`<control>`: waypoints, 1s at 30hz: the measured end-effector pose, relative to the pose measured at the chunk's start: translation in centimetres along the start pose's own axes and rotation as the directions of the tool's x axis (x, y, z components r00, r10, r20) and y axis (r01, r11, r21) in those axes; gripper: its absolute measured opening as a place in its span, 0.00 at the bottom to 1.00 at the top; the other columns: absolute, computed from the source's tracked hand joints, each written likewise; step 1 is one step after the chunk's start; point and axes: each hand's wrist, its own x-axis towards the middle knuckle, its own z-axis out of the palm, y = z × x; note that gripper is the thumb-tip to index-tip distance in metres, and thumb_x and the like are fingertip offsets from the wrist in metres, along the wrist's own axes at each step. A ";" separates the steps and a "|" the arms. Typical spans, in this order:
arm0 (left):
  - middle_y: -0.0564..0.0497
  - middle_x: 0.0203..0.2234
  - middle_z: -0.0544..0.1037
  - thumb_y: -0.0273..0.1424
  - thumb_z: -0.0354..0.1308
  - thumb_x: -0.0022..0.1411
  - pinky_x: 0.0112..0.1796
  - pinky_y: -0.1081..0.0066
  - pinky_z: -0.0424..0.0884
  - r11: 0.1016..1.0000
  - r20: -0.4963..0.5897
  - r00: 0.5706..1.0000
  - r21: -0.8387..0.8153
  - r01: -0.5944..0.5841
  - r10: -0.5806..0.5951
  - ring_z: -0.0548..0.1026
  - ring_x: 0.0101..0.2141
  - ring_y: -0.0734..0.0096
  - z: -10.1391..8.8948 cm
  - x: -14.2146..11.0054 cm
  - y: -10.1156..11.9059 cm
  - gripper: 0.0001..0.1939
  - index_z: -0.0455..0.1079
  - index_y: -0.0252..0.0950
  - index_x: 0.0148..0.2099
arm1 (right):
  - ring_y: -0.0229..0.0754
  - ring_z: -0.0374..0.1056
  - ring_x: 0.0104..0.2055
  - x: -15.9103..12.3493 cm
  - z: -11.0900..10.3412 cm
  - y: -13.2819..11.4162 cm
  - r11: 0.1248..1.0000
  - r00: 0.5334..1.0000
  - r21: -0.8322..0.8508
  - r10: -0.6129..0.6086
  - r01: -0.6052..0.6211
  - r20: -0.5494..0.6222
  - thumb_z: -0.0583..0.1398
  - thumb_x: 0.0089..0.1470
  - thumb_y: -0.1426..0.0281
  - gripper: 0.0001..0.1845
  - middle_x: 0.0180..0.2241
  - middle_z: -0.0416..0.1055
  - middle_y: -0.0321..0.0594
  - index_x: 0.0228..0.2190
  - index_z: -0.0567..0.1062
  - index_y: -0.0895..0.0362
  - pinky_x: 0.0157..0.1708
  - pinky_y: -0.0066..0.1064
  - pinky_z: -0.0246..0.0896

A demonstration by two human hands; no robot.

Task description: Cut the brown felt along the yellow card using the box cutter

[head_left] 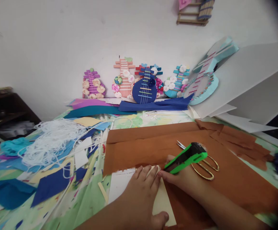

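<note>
My right hand [174, 174] is closed round a green and black utility knife [186, 158]. Its lower end meets the upper right corner of a cream piece of card [167, 204]; the blade itself I cannot make out. Spread flat across that card, my left hand [141, 188] presses it down, fingers pointing away from me. A white piece [119, 182] shows beside the left hand. Under the card lies a large brown sheet [146, 150]. Gold-handled scissors [203, 171] rest on the sheet just behind the knife, partly covered by it.
A tangle of white cord [55, 143] and blue scraps [52, 183] cover the left side of the table. Small decorated paper instruments, including a dark blue one [143, 91], stand along the wall. A larger light-blue instrument [210, 80] leans at the right, beside big white sheets [256, 83].
</note>
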 end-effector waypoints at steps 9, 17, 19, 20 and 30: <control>0.42 0.59 0.38 0.50 0.44 0.56 0.54 0.56 0.35 1.000 0.002 1.000 0.007 0.005 -0.005 0.38 0.57 0.55 0.0 0.0 0.0 0.40 0.42 0.30 0.62 | 0.36 0.55 0.22 0.1 -0.6 0.8 0.985 0.999 0.175 0.009 0.000 -0.047 0.60 0.40 0.62 0.17 0.18 0.56 0.30 0.18 0.56 0.55 0.21 0.27 0.52; 0.42 0.59 0.38 0.50 0.45 0.55 0.54 0.55 0.34 1.000 0.015 1.000 0.006 0.000 0.000 0.38 0.57 0.53 -0.2 0.0 0.1 0.41 0.41 0.28 0.61 | 0.35 0.55 0.20 -0.2 -0.2 -0.4 0.999 1.000 0.039 -0.013 0.012 0.005 0.59 0.39 0.65 0.15 0.16 0.54 0.29 0.17 0.55 0.55 0.19 0.26 0.50; 0.42 0.59 0.38 0.50 0.46 0.55 0.54 0.55 0.34 1.000 0.018 1.000 0.000 0.003 -0.003 0.38 0.57 0.53 -0.2 0.1 0.1 0.40 0.42 0.29 0.61 | 0.35 0.55 0.20 -0.3 -0.2 -0.5 1.000 1.000 0.000 -0.004 0.004 0.007 0.59 0.39 0.65 0.16 0.16 0.54 0.29 0.17 0.55 0.54 0.19 0.26 0.49; 0.42 0.59 0.38 0.50 0.46 0.55 0.54 0.55 0.34 1.000 0.021 1.000 -0.003 0.003 -0.003 0.38 0.57 0.53 -0.2 0.1 0.1 0.40 0.43 0.29 0.61 | 0.35 0.55 0.20 -0.3 -0.2 -0.5 1.000 1.000 -0.008 -0.001 0.002 0.008 0.59 0.39 0.64 0.16 0.16 0.55 0.29 0.17 0.55 0.54 0.19 0.26 0.49; 0.43 0.59 0.38 0.51 0.44 0.56 0.54 0.54 0.36 1.000 0.006 1.000 0.022 -0.017 0.016 0.39 0.57 0.52 0.1 0.1 -0.2 0.40 0.42 0.30 0.62 | 0.34 0.53 0.20 0.2 -0.2 0.6 0.997 1.000 0.081 0.000 0.003 -0.028 0.62 0.36 0.65 0.18 0.16 0.54 0.29 0.18 0.55 0.55 0.19 0.26 0.48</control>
